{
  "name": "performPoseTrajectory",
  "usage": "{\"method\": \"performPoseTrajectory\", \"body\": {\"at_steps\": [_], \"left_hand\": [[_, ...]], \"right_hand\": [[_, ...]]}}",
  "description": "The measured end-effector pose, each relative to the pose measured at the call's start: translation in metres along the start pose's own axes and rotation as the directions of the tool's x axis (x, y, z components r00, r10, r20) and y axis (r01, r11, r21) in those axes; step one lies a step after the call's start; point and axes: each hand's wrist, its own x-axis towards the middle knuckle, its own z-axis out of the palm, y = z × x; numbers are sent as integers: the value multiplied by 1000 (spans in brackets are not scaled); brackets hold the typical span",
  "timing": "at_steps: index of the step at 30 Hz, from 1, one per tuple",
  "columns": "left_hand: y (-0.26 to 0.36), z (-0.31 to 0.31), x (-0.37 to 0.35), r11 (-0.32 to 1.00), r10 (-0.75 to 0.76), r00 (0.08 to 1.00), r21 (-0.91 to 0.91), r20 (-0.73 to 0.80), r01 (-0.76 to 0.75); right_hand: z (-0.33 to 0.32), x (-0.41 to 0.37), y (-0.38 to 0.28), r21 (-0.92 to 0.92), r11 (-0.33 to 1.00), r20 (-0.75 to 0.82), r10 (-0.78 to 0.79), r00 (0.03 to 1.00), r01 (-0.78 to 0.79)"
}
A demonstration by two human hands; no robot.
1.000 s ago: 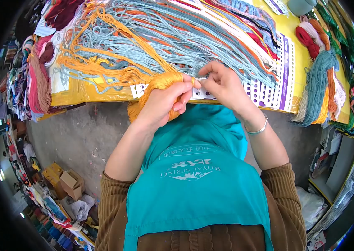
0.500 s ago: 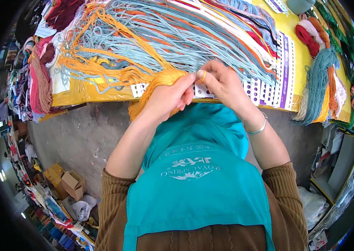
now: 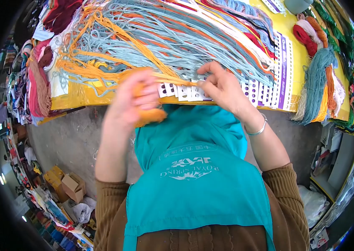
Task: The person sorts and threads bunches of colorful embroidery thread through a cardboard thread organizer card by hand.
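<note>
My left hand [image 3: 137,94], smeared by motion, is closed round a skein of orange-yellow thread [image 3: 151,116] whose end hangs below the fingers. Strands of it [image 3: 175,79] stretch across the table's front edge to my right hand [image 3: 223,85]. There the thumb and fingertips pinch the orange strands, with the index finger raised and bent. Under the stretched strands lie white cards with punched holes [image 3: 194,94]. Just beyond both hands is a wide spread of light blue threads [image 3: 156,46], with loose orange threads [image 3: 93,62] lying over its left part.
Purple-and-white punched cards [image 3: 286,71] lie to the right on the yellow table [image 3: 306,10]. Mixed skeins [image 3: 319,88] hang over the right edge, pink and brown ones [image 3: 39,88] at the left. Cardboard boxes [image 3: 72,186] and plastic bags stand on the floor at lower left.
My left hand has moved left, away from my right hand, taking the skein along. The orange strands between the hands are now drawn out. My right hand has hardly moved.
</note>
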Motion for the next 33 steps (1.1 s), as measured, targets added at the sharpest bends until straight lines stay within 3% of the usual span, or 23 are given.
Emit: {"method": "performPoseTrajectory", "body": {"at_steps": [1,3,4,6,8,9,11,14,16,17,20,23,26,30,33], "left_hand": [[19,-7,-20,998,45,998,-37,50,-43],[60,-23,-57,968,241,962,-33,-128,-247],[86,-20,-72,940,340,914,99,-221,-326],[137,-49,-86,895,438,891,-38,-122,-445],[196,-97,-92,900,416,909,-140,5,-412],[201,-98,-86,837,539,831,-24,-139,-547],[208,-98,-79,651,751,558,260,-353,-713],[162,-61,-53,607,794,400,557,-457,-568],[115,-33,-57,672,728,618,491,-297,-555],[92,-19,-59,731,672,701,365,-237,-577],[38,9,-66,836,547,837,72,-22,-544],[-1,36,-63,862,507,861,34,-22,-506],[-26,44,-55,867,492,870,88,8,-491],[-51,46,-41,864,482,876,146,39,-482],[-65,39,-34,866,474,875,129,93,-483]], "right_hand": [[-1,0,-2,-35,999,6,-4,1000,5],[-3,0,-7,-69,997,24,25,999,-23],[-3,1,-8,-87,996,34,38,999,-35],[-1,0,-8,-107,994,16,34,999,-33],[1,1,-8,-114,993,0,37,999,-36],[2,0,-8,-113,993,-7,40,999,-41],[3,-1,-7,-111,993,-17,41,999,-43],[4,-2,-7,-103,994,-28,28,999,-31],[4,-2,-8,-92,996,-25,20,999,-22],[4,-2,-7,-72,997,-27,21,999,-23],[8,-1,0,1,1000,-29,11,1000,-11],[14,-1,3,55,998,-62,-30,998,33],[35,-11,-12,119,973,-114,-183,976,197],[67,-26,-45,666,743,58,-144,988,69],[80,-28,-41,628,778,108,-118,987,25]]}}
